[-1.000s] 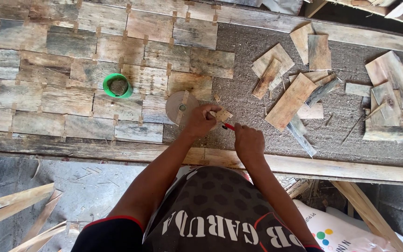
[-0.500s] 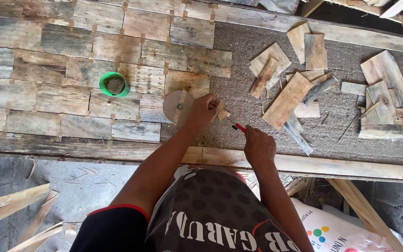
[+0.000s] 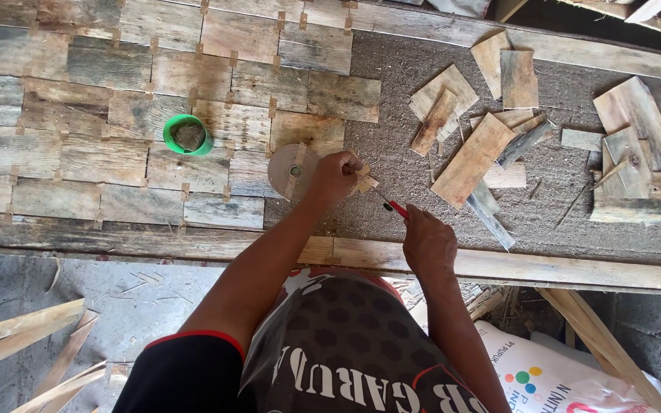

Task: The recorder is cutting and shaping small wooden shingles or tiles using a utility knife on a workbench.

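My left hand [image 3: 334,177] pinches a strip of brown paper tape [image 3: 364,182] pulled off a tape roll [image 3: 291,170] that lies flat on the board. My right hand [image 3: 428,243] grips a red-handled cutter [image 3: 393,206] whose tip points up-left at the strip's end. Both hands work at the right edge of a panel of weathered wooden pieces [image 3: 116,115], laid like bricks with small tape tabs across the joints. The cutter's blade is too small to make out.
A green cup [image 3: 188,135] stands on the panel left of the roll. Loose wood offcuts [image 3: 476,145] lie scattered on the grey felt-like board [image 3: 560,206] to the right. A wooden rail [image 3: 545,268] borders the near edge. A printed white sack [image 3: 545,378] lies below.
My right hand with the cutter has drawn back toward me and to the right, away from the tape. My left hand stays by the roll, holding the strip.
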